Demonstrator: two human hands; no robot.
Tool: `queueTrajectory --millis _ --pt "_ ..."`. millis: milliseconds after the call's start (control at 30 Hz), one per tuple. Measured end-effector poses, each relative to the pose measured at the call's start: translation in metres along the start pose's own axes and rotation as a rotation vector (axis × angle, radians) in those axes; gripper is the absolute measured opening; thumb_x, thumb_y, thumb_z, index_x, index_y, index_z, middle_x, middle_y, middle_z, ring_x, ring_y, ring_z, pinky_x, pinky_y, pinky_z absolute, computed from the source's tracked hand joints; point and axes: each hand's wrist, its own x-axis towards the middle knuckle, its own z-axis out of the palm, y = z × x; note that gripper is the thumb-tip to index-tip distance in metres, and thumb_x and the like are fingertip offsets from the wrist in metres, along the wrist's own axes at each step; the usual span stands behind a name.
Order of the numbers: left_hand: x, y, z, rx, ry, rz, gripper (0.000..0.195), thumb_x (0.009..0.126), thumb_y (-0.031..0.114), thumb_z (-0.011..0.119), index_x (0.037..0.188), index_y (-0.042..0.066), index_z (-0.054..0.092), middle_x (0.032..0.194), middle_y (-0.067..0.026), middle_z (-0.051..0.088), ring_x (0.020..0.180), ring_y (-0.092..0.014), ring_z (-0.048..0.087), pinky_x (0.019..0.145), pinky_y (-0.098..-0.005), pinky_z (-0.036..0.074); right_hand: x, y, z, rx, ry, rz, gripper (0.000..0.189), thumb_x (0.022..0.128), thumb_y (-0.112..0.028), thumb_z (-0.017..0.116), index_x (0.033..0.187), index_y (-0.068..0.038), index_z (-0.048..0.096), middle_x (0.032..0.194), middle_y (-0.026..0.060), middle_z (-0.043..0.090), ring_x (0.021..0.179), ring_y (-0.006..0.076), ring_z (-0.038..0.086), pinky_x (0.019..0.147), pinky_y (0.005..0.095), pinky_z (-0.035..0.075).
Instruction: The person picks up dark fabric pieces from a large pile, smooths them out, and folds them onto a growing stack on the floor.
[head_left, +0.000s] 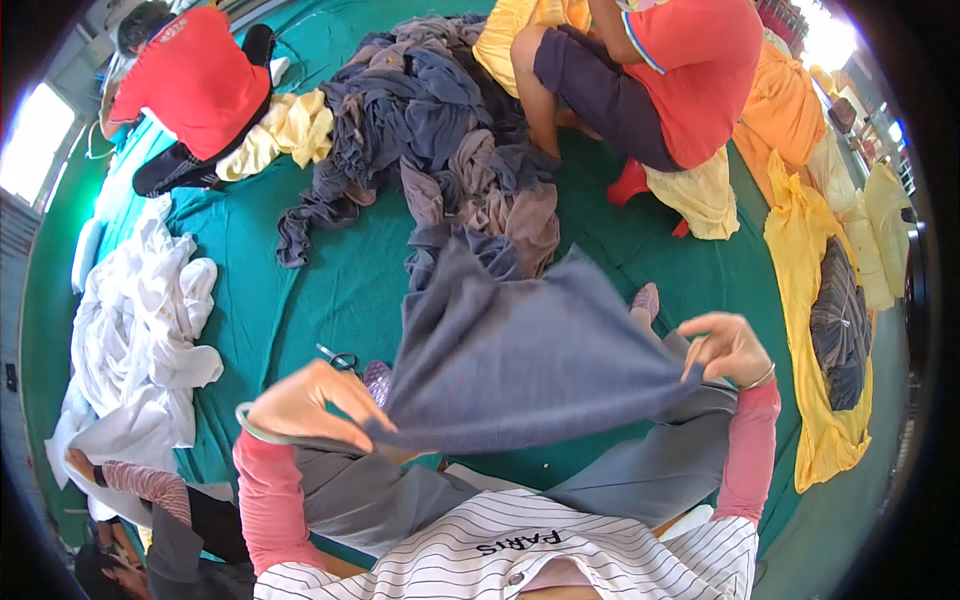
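Observation:
A dark blue-grey cloth (525, 352) is stretched between my two hands above my lap. My left hand (319, 401) pinches its near left corner between thumb and fingers. At the near right corner, my right hand (727, 349) grips the cloth between thumb and fingertips. The cloth's far edge hangs over the front of a heap of dark grey and brownish crumpled cloths (420, 105). Some blur shows along the stretched cloth. A pair of scissors (341, 358) lies on the green floor sheet, near my left shoe (377, 381).
White cloth (142, 322) is piled at the left, beside a co-worker's striped sleeve (150, 484). Two people in red shirts (184, 82) sit beyond, one on a red stool (628, 182). A tied dark bundle (841, 330) rests on yellow cloth (784, 225) at the right.

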Motion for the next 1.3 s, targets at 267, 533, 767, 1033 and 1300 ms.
queueTrajectory --millis 267,533,767,1033,1300 --pt "0.053 -0.069 0.001 -0.56 0.423 -0.267 0.038 0.076 0.015 0.067 0.11 0.0 0.057 0.098 -0.0018 0.061 0.085 -0.007 0.055 0.077 -0.0236 0.043 0.07 0.044 0.005 0.088 0.301 0.105 0.054 0.08 -0.009 0.061 0.129 -0.003 0.038 0.102 0.0058 0.058 0.087 0.0072 0.054 0.076 0.0216 0.043" --pt "0.083 -0.126 0.022 -0.377 0.467 -0.159 0.062 0.079 0.003 0.059 0.133 -0.001 0.028 0.127 -0.0074 0.043 0.114 -0.014 0.042 0.1 -0.0284 0.03 0.075 0.124 0.023 -0.153 0.365 0.449 0.072 0.074 -0.017 0.07 0.13 0.002 0.029 0.083 0.0063 0.057 0.072 0.0106 0.052 0.062 0.0232 0.04" --pt "0.086 -0.094 0.014 0.138 0.611 0.044 0.072 0.076 0.003 0.063 0.136 -0.002 0.024 0.138 -0.0153 0.032 0.128 -0.02 0.029 0.102 -0.0291 0.028 0.07 0.116 0.013 -0.38 0.224 0.137 0.055 0.072 -0.005 0.065 0.121 -0.004 0.041 0.072 -0.0029 0.043 0.063 0.0058 0.04 0.055 0.0231 0.035" --pt "0.06 0.0 -0.021 -0.241 0.648 -0.079 0.054 0.084 0.006 0.054 0.134 0.004 0.033 0.098 -0.0059 0.06 0.085 -0.009 0.057 0.077 -0.0216 0.045 0.074 -0.005 0.042 0.238 0.365 -0.119 0.044 0.086 -0.008 0.055 0.126 -0.004 0.038 0.097 0.0048 0.055 0.086 0.0081 0.055 0.076 0.0207 0.045" --pt "0.062 0.007 -0.023 -0.765 0.5 0.004 0.059 0.083 0.006 0.054 0.136 0.003 0.027 0.105 -0.0128 0.058 0.096 -0.02 0.057 0.086 -0.0333 0.044 0.068 0.002 0.025 0.425 0.346 -0.067 0.04 0.088 -0.011 0.051 0.125 -0.003 0.04 0.093 0.0049 0.06 0.083 0.0111 0.058 0.074 0.0237 0.047"
